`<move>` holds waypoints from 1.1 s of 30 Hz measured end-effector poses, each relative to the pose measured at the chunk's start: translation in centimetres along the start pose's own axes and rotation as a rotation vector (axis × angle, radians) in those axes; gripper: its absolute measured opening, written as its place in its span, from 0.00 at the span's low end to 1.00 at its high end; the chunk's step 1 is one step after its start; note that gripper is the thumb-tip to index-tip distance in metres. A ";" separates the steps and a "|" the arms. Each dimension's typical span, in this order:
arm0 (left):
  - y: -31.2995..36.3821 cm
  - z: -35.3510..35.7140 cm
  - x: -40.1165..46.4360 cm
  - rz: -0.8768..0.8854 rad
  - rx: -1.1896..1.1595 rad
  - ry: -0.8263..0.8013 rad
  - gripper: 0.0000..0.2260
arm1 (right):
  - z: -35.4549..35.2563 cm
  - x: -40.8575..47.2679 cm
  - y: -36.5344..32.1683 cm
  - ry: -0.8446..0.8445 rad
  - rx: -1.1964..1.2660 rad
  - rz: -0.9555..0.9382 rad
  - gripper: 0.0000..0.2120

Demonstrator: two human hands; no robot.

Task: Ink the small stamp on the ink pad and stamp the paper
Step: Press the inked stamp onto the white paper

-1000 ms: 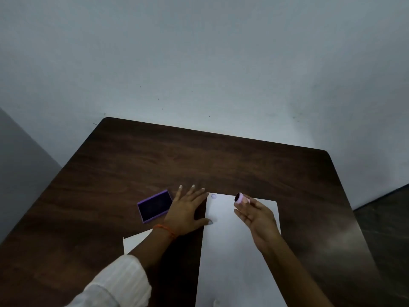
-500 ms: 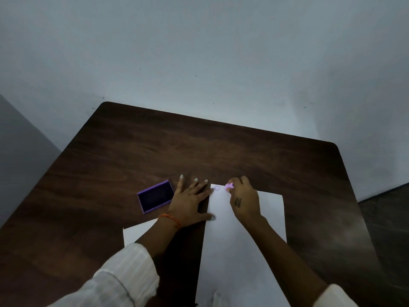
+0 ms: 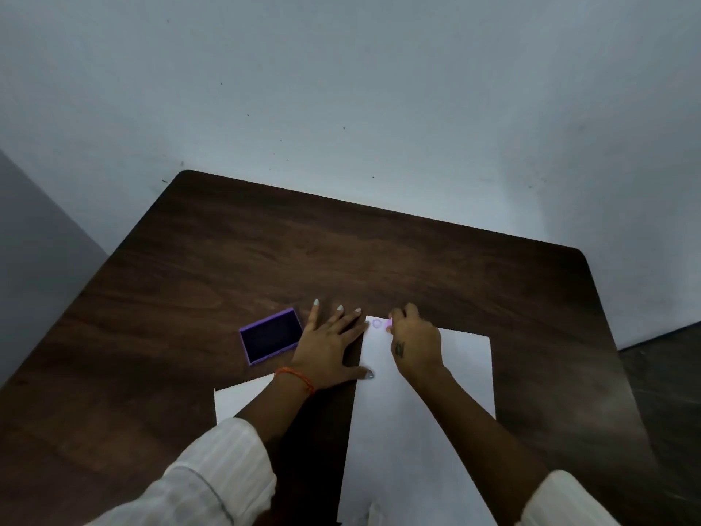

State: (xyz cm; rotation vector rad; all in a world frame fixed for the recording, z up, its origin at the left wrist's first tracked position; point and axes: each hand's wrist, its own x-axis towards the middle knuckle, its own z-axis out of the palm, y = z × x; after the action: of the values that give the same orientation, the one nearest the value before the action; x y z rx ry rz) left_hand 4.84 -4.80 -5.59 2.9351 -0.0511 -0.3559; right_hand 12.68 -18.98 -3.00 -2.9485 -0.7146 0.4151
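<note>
A white sheet of paper (image 3: 417, 442) lies on the dark wooden table (image 3: 379, 260). My right hand (image 3: 415, 343) is closed over the small pink stamp (image 3: 389, 323), holding it down on the paper's far left corner; only a sliver of the stamp shows. A faint purple ring mark (image 3: 376, 323) sits on the paper just left of the stamp. My left hand (image 3: 328, 349) lies flat, fingers spread, on the table at the paper's left edge, thumb tip touching the sheet. The purple ink pad (image 3: 270, 336) lies open, left of that hand.
A second white sheet (image 3: 239, 402) pokes out under my left forearm. A pale wall stands right behind the table's far edge. The table's right edge drops to a dark floor (image 3: 664, 373).
My right hand turned over and brought the stamp down onto the paper's far left corner, beside the ring mark. The left hand stayed flat in place.
</note>
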 end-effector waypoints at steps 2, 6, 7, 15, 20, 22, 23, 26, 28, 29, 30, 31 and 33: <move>0.0 -0.1 -0.1 0.003 -0.006 -0.003 0.40 | 0.0 0.0 -0.2 0.005 -0.047 -0.018 0.21; 0.1 -0.2 -0.1 0.002 -0.024 -0.005 0.40 | 0.0 0.1 -0.3 0.030 -0.104 -0.058 0.22; 0.1 -0.2 -0.2 0.002 -0.025 -0.005 0.40 | 0.0 0.2 -0.2 0.032 -0.116 -0.068 0.21; -0.2 0.1 0.1 0.006 -0.025 -0.007 0.40 | 0.0 0.6 0.3 0.029 -0.136 -0.149 0.21; -0.3 0.4 -0.1 0.014 -0.039 0.017 0.40 | 0.2 0.7 0.5 0.044 -0.077 -0.156 0.20; -0.3 0.4 -0.1 0.016 -0.043 0.018 0.40 | 0.2 0.7 0.5 0.045 -0.076 -0.166 0.20; -0.3 0.4 -0.1 0.017 -0.045 0.016 0.40 | 0.2 0.6 0.5 0.048 -0.079 -0.169 0.20; -0.3 0.4 -0.1 0.018 -0.053 0.014 0.40 | 0.4 0.5 0.4 0.059 -0.069 -0.148 0.20; -0.3 0.3 -0.1 0.017 -0.055 0.008 0.40 | 0.4 0.5 0.3 0.057 -0.065 -0.142 0.20; -0.3 0.3 -0.1 0.016 -0.056 0.004 0.40 | 0.3 0.5 0.2 0.048 -0.076 -0.147 0.21; -0.2 0.2 -0.1 0.016 -0.058 0.001 0.40 | 0.3 0.4 0.2 0.040 -0.089 -0.154 0.22; -0.2 0.2 -0.1 0.018 -0.061 -0.002 0.39 | 0.3 0.4 0.2 0.035 -0.100 -0.158 0.23; -0.2 0.1 -0.1 0.018 -0.065 -0.013 0.39 | 0.5 0.2 0.1 0.031 -0.114 -0.157 0.23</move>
State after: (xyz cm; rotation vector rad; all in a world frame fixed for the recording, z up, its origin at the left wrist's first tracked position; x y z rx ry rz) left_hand 4.69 -4.62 -5.73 2.8663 -0.0670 -0.3663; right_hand 12.81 -19.00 -3.52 -2.9661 -0.9891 0.3257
